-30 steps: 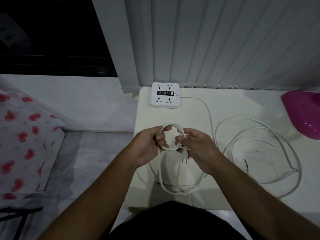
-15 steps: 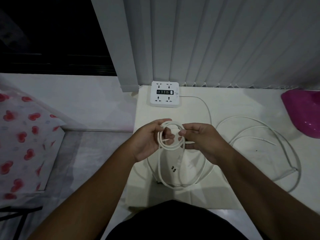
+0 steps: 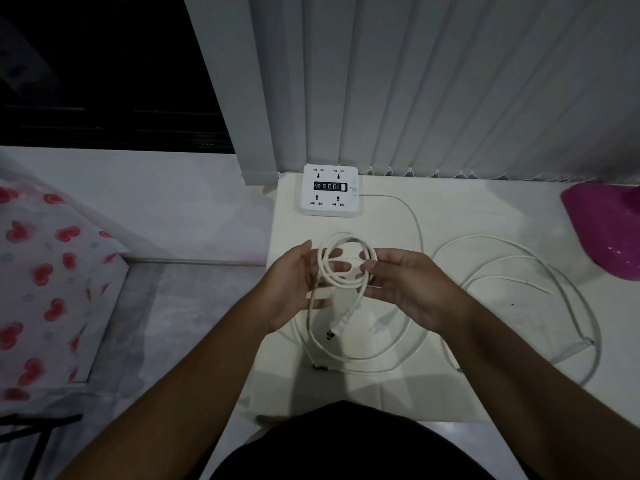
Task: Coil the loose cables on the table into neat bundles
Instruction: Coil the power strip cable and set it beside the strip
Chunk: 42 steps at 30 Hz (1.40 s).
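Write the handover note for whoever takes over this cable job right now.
Left hand: fingers straight, through the coil, carrying it.
Right hand: pinches the coil's right side.
Plug hangs below.
Done: a couple of small loops in the cord from the power strip.
Left: the cord's slack on the table, then the second loose cable to its right.

Beyond the left fingers [image 3: 334,252], bare counter [image 3: 485,209] is left only as far as the power strip [image 3: 329,190], and passage behind it is closed by the blinds [image 3: 415,98]. The gap towards the right fingers [image 3: 369,270] is filled by the coil [image 3: 346,237]. Right of those fingers, the counter is crossed by loose cable loops [image 3: 481,236] and bounded farther out by a pink bowl [image 3: 606,230]. Below the fingers, room is taken by a dangling plug [image 3: 334,332].
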{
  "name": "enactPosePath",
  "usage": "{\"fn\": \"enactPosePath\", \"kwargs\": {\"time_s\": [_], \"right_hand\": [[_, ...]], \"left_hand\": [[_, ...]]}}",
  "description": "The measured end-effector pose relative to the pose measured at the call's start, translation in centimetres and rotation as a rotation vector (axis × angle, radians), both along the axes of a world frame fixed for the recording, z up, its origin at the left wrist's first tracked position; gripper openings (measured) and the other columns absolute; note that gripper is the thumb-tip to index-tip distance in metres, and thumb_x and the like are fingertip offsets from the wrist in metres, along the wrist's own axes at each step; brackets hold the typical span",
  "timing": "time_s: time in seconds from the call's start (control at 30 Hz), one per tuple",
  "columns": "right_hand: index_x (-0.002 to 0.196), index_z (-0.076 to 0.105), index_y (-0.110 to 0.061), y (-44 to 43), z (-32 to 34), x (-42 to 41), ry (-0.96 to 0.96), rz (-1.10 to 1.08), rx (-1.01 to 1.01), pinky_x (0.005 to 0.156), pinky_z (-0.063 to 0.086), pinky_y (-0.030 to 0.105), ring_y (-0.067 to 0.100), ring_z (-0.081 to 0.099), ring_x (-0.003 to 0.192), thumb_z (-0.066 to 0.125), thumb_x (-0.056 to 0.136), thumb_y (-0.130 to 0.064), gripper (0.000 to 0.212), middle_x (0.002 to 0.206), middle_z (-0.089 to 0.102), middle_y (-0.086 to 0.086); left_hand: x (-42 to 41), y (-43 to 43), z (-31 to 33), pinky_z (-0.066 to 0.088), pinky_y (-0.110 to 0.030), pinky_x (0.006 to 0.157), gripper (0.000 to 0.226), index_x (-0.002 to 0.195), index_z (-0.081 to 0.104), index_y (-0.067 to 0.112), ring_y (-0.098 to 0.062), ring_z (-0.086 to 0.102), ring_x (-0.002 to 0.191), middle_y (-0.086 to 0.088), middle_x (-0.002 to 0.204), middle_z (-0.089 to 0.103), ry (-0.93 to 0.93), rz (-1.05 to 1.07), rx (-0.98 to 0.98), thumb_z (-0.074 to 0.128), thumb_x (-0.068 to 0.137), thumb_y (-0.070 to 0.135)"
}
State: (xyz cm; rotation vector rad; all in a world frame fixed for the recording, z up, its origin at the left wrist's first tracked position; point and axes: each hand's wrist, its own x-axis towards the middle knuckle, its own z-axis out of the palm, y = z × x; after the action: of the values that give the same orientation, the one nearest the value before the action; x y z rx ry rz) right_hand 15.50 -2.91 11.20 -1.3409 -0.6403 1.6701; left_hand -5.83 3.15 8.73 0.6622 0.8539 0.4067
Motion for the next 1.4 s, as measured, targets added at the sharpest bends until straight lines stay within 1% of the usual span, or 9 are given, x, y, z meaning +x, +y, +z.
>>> {"fn": "enactPosePath", "kwargs": {"time_s": [0.2, 0.33, 0.47, 0.57, 0.67, 0.93, 1.13, 1.27, 1.4], "right_hand": [[0.095, 0.072, -0.002, 0.4, 0.1, -0.9, 0.253, -0.319, -0.064, 0.07, 0.061, 0.028, 0.022, 0.076, 0.084, 0.063, 0.095, -0.003, 0.009, 0.091, 0.077, 0.014], [0.101, 0.069, 0.001, 0.3, -0.4, -2.0, 0.248, -0.404, -0.097, 0.07, 0.061, 0.027, 0.02, 0.076, 0.085, 0.063, 0.096, -0.004, 0.01, 0.094, 0.077, 0.015], [0.11, 0.07, -0.003, -0.1, -0.8, -3.2, 0.239, -0.473, -0.196, 0.068, 0.061, 0.03, 0.019, 0.076, 0.086, 0.067, 0.094, -0.009, 0.017, 0.101, 0.077, 0.013], [0.096, 0.069, -0.011, -0.2, -0.4, -3.5, 0.307, -0.498, -0.331, 0.054, 0.056, 0.024, 0.012, 0.074, 0.07, 0.068, 0.093, -0.014, 0.004, 0.077, 0.077, 0.002], [0.089, 0.067, -0.003, 0.2, 0.3, -3.4, 0.413, -0.557, -0.362, 0.054, 0.058, 0.02, 0.014, 0.067, 0.068, 0.065, 0.095, -0.009, 0.009, 0.064, 0.072, 0.006], [0.091, 0.067, 0.007, 0.4, 0.5, -4.5, 0.591, -0.674, -0.329, 0.072, 0.062, 0.03, 0.021, 0.07, 0.088, 0.06, 0.097, 0.0, 0.011, 0.077, 0.074, 0.015], [0.097, 0.071, -0.002, -0.3, -1.0, -4.8, 0.337, -0.565, -0.265, 0.061, 0.06, 0.026, 0.014, 0.076, 0.073, 0.068, 0.092, -0.004, 0.007, 0.085, 0.077, 0.01], [0.099, 0.072, -0.012, -1.5, -1.7, -4.5, 0.128, -0.385, -0.275, 0.056, 0.056, 0.028, 0.017, 0.077, 0.085, 0.077, 0.084, -0.012, 0.016, 0.092, 0.079, 0.008], [0.097, 0.073, -0.011, -2.1, -1.7, -4.7, 0.091, -0.328, -0.283, 0.053, 0.054, 0.027, 0.017, 0.075, 0.075, 0.081, 0.079, -0.015, 0.02, 0.086, 0.077, 0.007]], "left_hand": [[-1.5, -1.7, -1.9, 0.043, -0.051, 0.101, 0.079, 0.14, 0.058, 0.009, -0.031, 0.06, 0.128, -0.013, 0.141, 0.061, -0.22, 0.137, -0.239, 0.028, 0.096, 0.067], [-1.0, -3.1, -2.1, 0.032, -0.057, 0.114, 0.067, 0.145, 0.052, 0.007, -0.036, 0.056, 0.133, -0.015, 0.146, 0.057, -0.43, 0.297, -0.349, 0.042, 0.092, 0.047], [0.3, -3.7, -1.7, 0.037, -0.047, 0.112, 0.073, 0.147, 0.047, 0.002, -0.036, 0.054, 0.134, -0.017, 0.146, 0.056, -0.57, 0.449, -0.36, 0.047, 0.076, 0.018], [0.7, -3.8, -1.3, 0.041, -0.042, 0.109, 0.079, 0.149, 0.041, -0.001, -0.037, 0.054, 0.135, -0.02, 0.146, 0.055, -0.64, 0.518, -0.361, 0.046, 0.072, 0.012], [0.5, -3.6, -1.2, 0.035, -0.048, 0.116, 0.076, 0.148, 0.041, -0.003, -0.04, 0.05, 0.137, -0.021, 0.149, 0.052, -0.707, 0.523, -0.38, 0.044, 0.076, 0.021], [1.2, -4.0, -0.3, 0.027, -0.045, 0.122, 0.081, 0.151, 0.04, 0.004, -0.032, 0.046, 0.142, -0.014, 0.153, 0.05, -0.723, 0.475, -0.349, 0.044, 0.074, 0.025], [2.6, -2.9, 0.4, 0.035, -0.048, 0.118, 0.077, 0.15, 0.041, 0.004, -0.035, 0.055, 0.133, -0.017, 0.14, 0.059, -0.482, 0.587, -0.213, 0.043, 0.073, -0.009], [2.1, -2.4, 0.5, 0.042, -0.056, 0.112, 0.065, 0.137, 0.055, 0.009, -0.04, 0.064, 0.122, -0.022, 0.127, 0.068, -0.436, 0.651, -0.271, 0.052, 0.075, -0.007], [1.7, -2.3, 0.4, 0.058, -0.049, 0.091, 0.044, 0.139, 0.052, 0.011, -0.034, 0.072, 0.107, -0.021, 0.119, 0.072, -0.358, 0.62, -0.247, 0.052, 0.095, 0.004]]}}
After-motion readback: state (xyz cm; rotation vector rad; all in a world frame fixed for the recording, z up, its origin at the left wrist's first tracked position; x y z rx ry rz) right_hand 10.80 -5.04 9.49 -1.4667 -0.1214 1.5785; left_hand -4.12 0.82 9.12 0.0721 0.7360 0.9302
